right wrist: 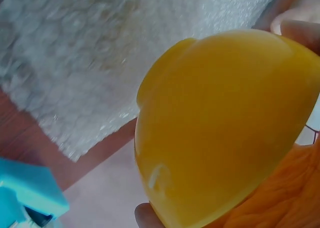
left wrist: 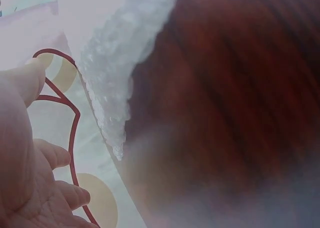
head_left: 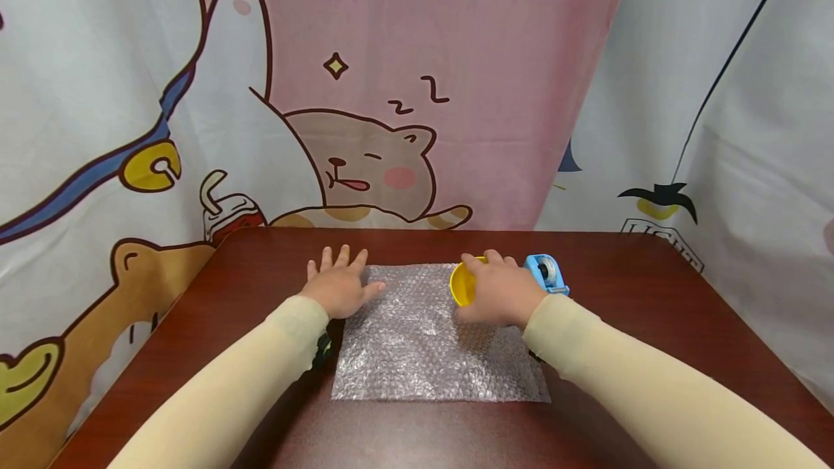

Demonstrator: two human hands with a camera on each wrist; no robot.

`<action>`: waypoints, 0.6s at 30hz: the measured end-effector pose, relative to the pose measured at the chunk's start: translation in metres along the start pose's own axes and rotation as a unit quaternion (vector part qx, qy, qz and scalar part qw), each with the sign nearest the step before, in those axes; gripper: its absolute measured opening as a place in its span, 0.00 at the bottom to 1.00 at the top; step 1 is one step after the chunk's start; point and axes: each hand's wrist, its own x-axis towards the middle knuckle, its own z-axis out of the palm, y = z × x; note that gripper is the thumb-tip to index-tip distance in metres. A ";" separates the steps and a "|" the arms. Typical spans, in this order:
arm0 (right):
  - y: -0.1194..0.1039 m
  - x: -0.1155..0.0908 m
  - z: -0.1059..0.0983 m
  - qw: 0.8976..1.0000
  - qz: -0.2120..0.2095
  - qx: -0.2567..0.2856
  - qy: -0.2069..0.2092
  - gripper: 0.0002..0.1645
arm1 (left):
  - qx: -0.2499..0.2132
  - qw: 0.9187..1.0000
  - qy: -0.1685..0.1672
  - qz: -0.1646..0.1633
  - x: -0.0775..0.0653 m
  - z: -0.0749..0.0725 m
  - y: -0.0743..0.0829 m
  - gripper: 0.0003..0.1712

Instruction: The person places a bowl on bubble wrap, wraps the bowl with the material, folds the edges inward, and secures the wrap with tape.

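A yellow bowl (head_left: 462, 285) is tilted on its side in my right hand (head_left: 507, 295), which holds it over the right part of a sheet of bubble wrap (head_left: 423, 368). In the right wrist view the bowl's smooth outside and raised foot (right wrist: 162, 70) face the camera, with fingertips at the rim. My left hand (head_left: 337, 289) is spread wide, fingers straight and thumb out, by the sheet's upper left corner. Nothing is held in it. The left wrist view shows its fingers (left wrist: 72, 193) beside a corner of the bubble wrap (left wrist: 112, 78).
Just beyond my right hand stands a light blue tape dispenser (head_left: 534, 264) with a roll in it. Everything lies on a dark reddish-brown wooden table (head_left: 651, 324). A printed cartoon curtain (head_left: 508, 93) hangs behind the table's far edge.
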 end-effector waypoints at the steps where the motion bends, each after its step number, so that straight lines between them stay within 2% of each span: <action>1: -0.002 0.000 0.001 1.000 0.000 -0.002 -0.001 0.63 | 0.000 1.000 -0.001 0.000 0.000 0.000 0.000 0.52; 18: -0.039 0.006 0.010 0.999 -0.044 -0.023 -0.006 0.61 | 0.014 1.000 0.004 -0.003 0.000 -0.001 0.004 0.51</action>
